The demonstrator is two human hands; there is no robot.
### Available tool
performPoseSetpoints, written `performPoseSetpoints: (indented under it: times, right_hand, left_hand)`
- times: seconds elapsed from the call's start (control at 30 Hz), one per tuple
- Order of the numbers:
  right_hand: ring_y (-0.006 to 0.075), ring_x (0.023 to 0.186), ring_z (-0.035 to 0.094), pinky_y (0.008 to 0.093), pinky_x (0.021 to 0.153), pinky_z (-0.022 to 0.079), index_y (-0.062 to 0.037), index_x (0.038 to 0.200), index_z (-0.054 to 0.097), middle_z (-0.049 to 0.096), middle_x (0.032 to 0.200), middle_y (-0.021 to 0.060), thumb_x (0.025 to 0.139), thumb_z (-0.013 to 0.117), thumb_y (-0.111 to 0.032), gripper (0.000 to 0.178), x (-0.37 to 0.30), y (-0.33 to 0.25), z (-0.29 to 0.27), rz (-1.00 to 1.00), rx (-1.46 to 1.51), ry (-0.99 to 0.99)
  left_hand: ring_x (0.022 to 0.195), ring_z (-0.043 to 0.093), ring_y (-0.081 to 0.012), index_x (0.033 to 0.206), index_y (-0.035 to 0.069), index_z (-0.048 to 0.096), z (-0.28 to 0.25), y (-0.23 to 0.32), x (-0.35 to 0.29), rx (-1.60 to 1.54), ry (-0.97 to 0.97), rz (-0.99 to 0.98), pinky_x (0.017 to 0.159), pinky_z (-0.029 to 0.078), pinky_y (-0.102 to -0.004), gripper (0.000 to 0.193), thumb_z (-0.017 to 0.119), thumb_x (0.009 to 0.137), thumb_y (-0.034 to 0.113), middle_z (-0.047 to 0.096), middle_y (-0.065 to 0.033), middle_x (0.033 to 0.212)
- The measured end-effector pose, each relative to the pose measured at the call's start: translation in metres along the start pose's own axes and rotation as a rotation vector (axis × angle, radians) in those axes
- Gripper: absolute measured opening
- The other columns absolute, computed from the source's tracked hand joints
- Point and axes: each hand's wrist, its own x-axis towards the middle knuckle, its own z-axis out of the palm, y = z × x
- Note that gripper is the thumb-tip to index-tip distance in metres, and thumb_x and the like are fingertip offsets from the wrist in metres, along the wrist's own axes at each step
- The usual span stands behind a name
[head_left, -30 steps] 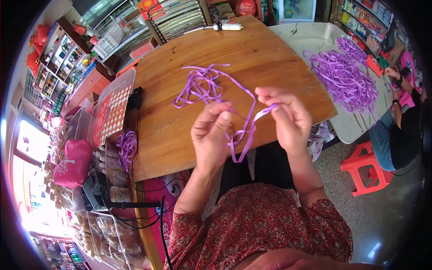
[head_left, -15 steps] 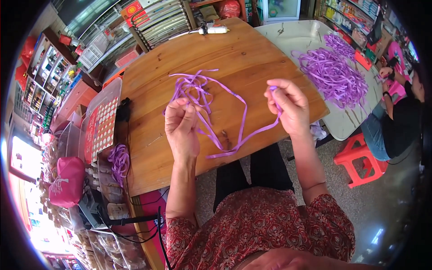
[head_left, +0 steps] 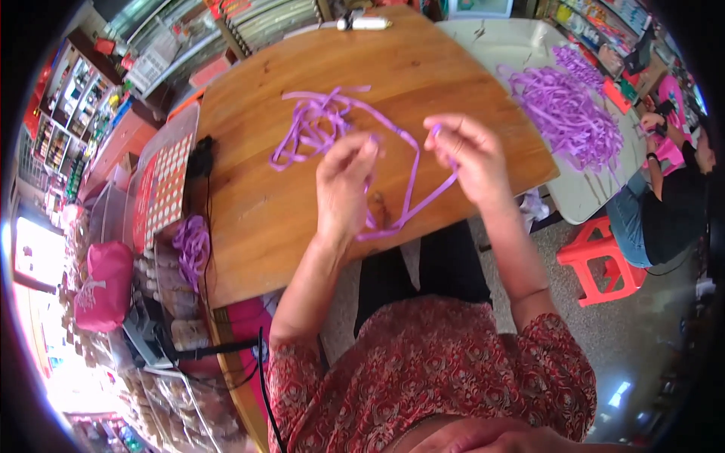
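Note:
Both hands are raised above the wooden table (head_left: 257,219), a short gap apart. My left hand (head_left: 343,181) is closed in a pinch on a purple ribbon, whose tip shows at the fingertips. In my right hand (head_left: 468,155), thumb and fingers also pinch a purple ribbon, with a bit poking up above the thumb. From there the ribbon (head_left: 428,205) slants down to the table's near edge and loops back up. A loose tangle of purple ribbon (head_left: 310,124) lies on the table beyond my left hand. The hands are slightly blurred.
At right, a pale table (head_left: 483,57) bears a big heap of purple ribbon (head_left: 566,117). A red stool (head_left: 604,260) and a seated person are beside it. Another purple bundle (head_left: 192,249) hangs at the left edge, near a pink bag (head_left: 106,287). A white power strip (head_left: 366,23) lies far back.
My left hand has moved right toward my right hand, narrowing the gap between them. Both still pinch ribbon. The whole view has shifted slightly.

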Motion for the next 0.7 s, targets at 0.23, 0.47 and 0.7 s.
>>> performPoseSetpoints:
  times: [0.23, 0.47, 0.7]
  right_hand:
    - [0.018, 0.1, 0.058, 0.0306, 0.09, 0.045, 0.0033, 0.105, 0.06, 0.063, 0.104, 0.0119, 0.091, 0.052, -0.005, 0.018, 0.034, -0.012, 0.014, -0.271, -0.245, -0.123]
    - [0.017, 0.097, 0.06, 0.0275, 0.086, 0.047, 0.0038, 0.107, 0.06, 0.061, 0.104, 0.0113, 0.089, 0.051, 0.003, 0.02, 0.051, 0.002, 0.027, -0.329, -0.369, -0.259]
    - [0.0124, 0.087, 0.06, 0.0223, 0.078, 0.048, 0.0034, 0.109, 0.06, 0.061, 0.092, 0.0066, 0.087, 0.054, 0.005, 0.024, 0.067, 0.031, 0.026, -0.375, -0.552, -0.43]
  left_hand:
    - [0.069, 0.051, -0.0039, 0.095, 0.007, 0.064, -0.003, 0.004, 0.021, -0.263, -0.067, -0.002, 0.057, 0.038, -0.018, 0.009, 0.06, 0.088, 0.009, 0.065, -0.0004, 0.087]
    - [0.073, 0.052, -0.0046, 0.095, 0.006, 0.065, -0.021, -0.002, 0.022, -0.232, -0.104, -0.014, 0.062, 0.04, -0.0189, 0.009, 0.06, 0.088, 0.008, 0.063, 0.001, 0.082]
    - [0.078, 0.051, -0.0038, 0.095, 0.003, 0.064, -0.03, -0.012, 0.03, -0.249, -0.079, -0.021, 0.071, 0.042, -0.0182, 0.012, 0.061, 0.084, -0.002, 0.061, 0.0009, 0.086]
